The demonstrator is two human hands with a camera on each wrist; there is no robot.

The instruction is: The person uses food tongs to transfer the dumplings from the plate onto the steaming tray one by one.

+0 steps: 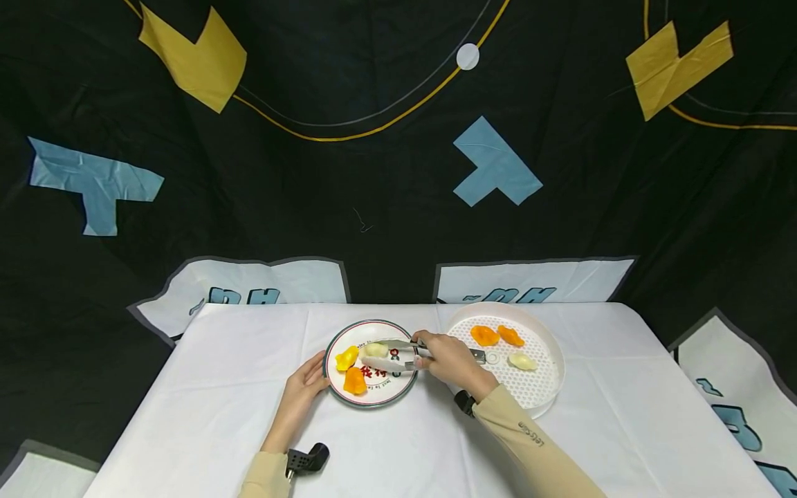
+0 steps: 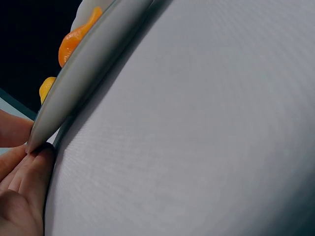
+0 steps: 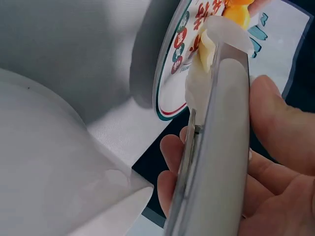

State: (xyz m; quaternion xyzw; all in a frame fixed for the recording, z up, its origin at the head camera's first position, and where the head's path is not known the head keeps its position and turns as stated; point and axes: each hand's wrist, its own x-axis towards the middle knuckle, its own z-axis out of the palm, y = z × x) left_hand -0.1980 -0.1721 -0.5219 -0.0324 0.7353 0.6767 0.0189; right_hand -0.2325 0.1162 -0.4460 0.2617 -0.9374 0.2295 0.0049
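Observation:
My left hand (image 1: 304,384) pinches the left rim of a round white plate (image 1: 391,391) with a green edge and red lettering, thumb above and fingers beneath. On the plate's left side lie a yellow piece (image 1: 346,358) and an orange piece (image 1: 355,380), both glossy. My right hand (image 1: 453,358) grips metal tongs (image 3: 224,147) with whitish tips. Those tips reach over the plate and are around a pale yellow piece (image 3: 207,49). In the left wrist view, the near side of the plate (image 2: 93,69) shows edge-on over the cloth.
To the right, partly under the right forearm, stands a round white perforated tray (image 1: 538,384). It holds two orange pieces (image 1: 485,335) and one pale piece (image 1: 522,361). A white cloth (image 1: 205,415) covers the table, with a black curtain (image 1: 386,207) behind.

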